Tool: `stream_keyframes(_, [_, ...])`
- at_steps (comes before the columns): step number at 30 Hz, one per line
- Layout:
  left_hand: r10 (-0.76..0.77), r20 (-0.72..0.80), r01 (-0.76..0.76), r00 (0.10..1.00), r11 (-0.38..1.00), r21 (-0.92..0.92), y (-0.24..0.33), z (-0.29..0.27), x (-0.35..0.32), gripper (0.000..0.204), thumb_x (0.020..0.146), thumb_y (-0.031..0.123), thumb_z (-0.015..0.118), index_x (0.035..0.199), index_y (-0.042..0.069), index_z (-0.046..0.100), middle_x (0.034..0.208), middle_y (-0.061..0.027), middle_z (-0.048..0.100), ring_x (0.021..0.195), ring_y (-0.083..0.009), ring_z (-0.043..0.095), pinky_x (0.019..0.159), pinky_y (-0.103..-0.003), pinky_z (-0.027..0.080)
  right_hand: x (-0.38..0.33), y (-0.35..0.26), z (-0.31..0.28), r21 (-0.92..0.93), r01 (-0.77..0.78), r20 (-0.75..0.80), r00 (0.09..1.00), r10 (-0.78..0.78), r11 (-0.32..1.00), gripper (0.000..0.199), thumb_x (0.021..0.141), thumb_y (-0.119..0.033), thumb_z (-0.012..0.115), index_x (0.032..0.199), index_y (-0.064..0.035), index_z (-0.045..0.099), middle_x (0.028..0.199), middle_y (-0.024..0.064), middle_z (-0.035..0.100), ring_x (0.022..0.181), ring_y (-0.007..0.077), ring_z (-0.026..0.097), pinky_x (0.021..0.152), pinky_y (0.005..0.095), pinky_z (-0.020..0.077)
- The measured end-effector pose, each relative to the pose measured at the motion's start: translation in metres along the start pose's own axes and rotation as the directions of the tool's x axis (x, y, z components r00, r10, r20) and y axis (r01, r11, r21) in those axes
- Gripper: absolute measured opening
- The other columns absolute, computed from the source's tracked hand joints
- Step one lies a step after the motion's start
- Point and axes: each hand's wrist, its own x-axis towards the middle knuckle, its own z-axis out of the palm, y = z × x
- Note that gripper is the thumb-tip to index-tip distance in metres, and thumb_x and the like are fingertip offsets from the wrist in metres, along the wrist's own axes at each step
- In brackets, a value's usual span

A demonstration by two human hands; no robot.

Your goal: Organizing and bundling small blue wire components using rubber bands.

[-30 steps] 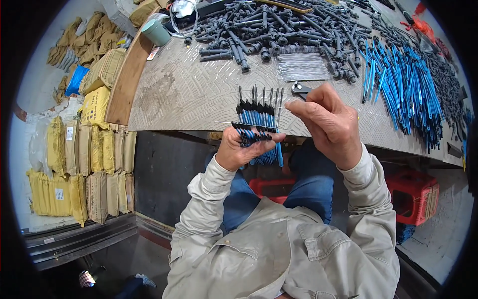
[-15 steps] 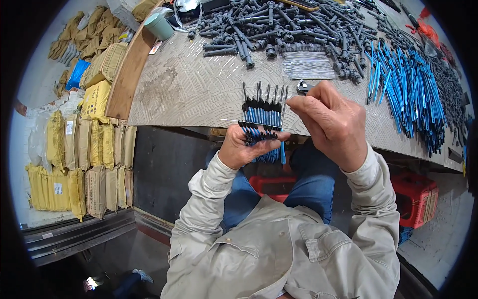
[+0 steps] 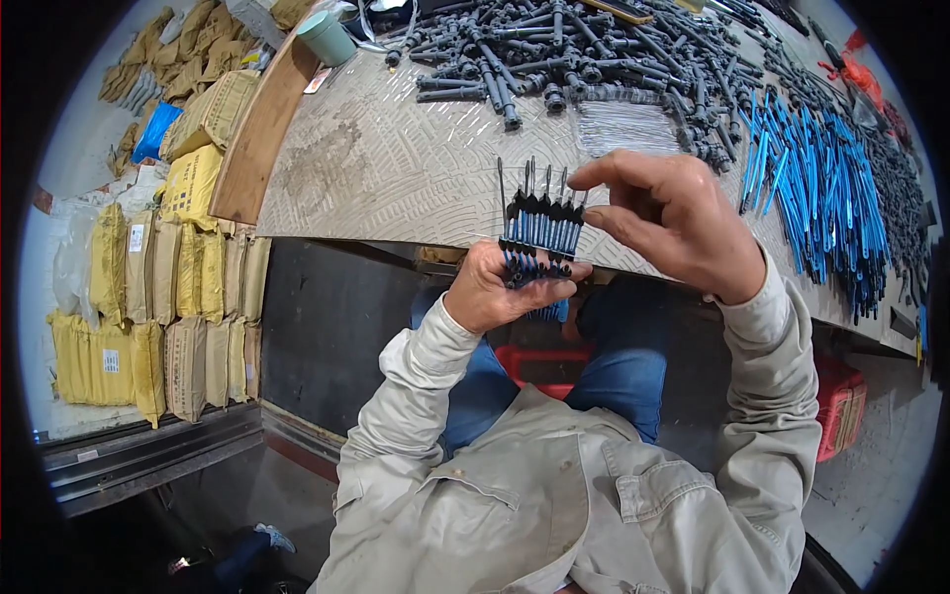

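My left hand is closed around a bundle of thin blue rods with black heads above the table's near edge. The rods stand side by side in a row, slender dark tips pointing away from me. A thin metal wire runs crosswise at the bundle, its left end sticking out past my fingers. My right hand is just right of the black heads, thumb and forefinger apart, and I see nothing between them. Its other fingers are curled and partly hidden.
Dark grey tubular parts are heaped at the table's back. In front of them lie thin clear-looking sticks. Blue rods are piled at right. A green cup stands far left; yellow and brown sacks are stacked beyond. A red crate sits below right.
My right thumb and forefinger have parted from a pinch near an upright wire, and that hand has shifted right. The bundle stays in my left hand. The view has moved slightly.
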Motion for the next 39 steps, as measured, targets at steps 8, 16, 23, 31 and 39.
stream_keyframes(8, [-0.005, 0.046, 0.006, 0.999, 1.000, -0.023, 0.000, -0.006, 0.003, 0.017, 0.076, 0.001, 0.068, 0.093, 0.000, 0.068, 0.090, -0.0100, 0.069, 0.074, -0.0124, 0.064, 0.070, -0.021, 0.050, -0.001, 0.014, 0.013, 0.539, -0.164, 0.075, 0.986, 0.146, 0.826, 0.017, 0.081, -0.001, 0.059, 0.097, 0.0015, 0.066, 0.063, -0.0035, 0.051, 0.053, 0.0020, 0.034, 0.047, 0.0168, 0.0253])
stream_keyframes(16, [0.015, 0.075, -0.017, 0.997, 1.000, 0.016, -0.007, -0.011, 0.002, 0.017, 0.075, 0.000, 0.070, 0.091, -0.001, 0.065, 0.090, -0.0123, 0.068, 0.077, -0.0147, 0.065, 0.070, -0.022, 0.051, 0.001, 0.013, 0.005, 0.444, -0.101, 0.120, 0.991, 0.053, 0.890, 0.017, 0.080, 0.000, 0.058, 0.095, 0.0016, 0.066, 0.065, -0.0020, 0.054, 0.052, 0.0030, 0.036, 0.046, 0.0169, 0.0262])
stream_keyframes(23, [-0.006, 0.043, 0.011, 0.999, 0.995, -0.104, -0.004, -0.005, 0.001, 0.012, 0.075, -0.001, 0.069, 0.083, 0.000, 0.062, 0.091, -0.0135, 0.068, 0.077, -0.0152, 0.065, 0.070, -0.023, 0.051, 0.000, 0.011, 0.013, 0.408, -0.027, 0.017, 1.000, 0.022, 0.912, 0.014, 0.080, 0.001, 0.059, 0.093, 0.0014, 0.065, 0.065, -0.0019, 0.053, 0.051, 0.0036, 0.035, 0.046, 0.0174, 0.0257])
stream_keyframes(31, [-0.031, 0.030, 0.034, 0.999, 0.996, -0.085, -0.003, -0.005, -0.001, 0.015, 0.075, -0.001, 0.069, 0.089, 0.000, 0.064, 0.092, -0.0134, 0.068, 0.078, -0.0152, 0.065, 0.071, -0.023, 0.051, -0.003, 0.005, 0.023, 0.311, 0.000, -0.087, 0.996, 0.028, 0.950, 0.014, 0.080, 0.002, 0.059, 0.092, 0.0020, 0.065, 0.063, -0.0010, 0.053, 0.050, 0.0046, 0.035, 0.045, 0.0189, 0.0260])
stream_keyframes(39, [-0.001, 0.096, 0.001, 0.995, 1.000, 0.009, 0.004, -0.005, 0.004, 0.025, 0.075, 0.000, 0.068, 0.099, 0.000, 0.065, 0.092, -0.0130, 0.068, 0.080, -0.0149, 0.065, 0.073, -0.022, 0.051, -0.003, 0.002, 0.023, 0.217, -0.042, -0.083, 0.995, 0.061, 0.975, 0.015, 0.080, 0.003, 0.058, 0.093, 0.0023, 0.065, 0.062, -0.0002, 0.052, 0.050, 0.0052, 0.034, 0.044, 0.0200, 0.0259])
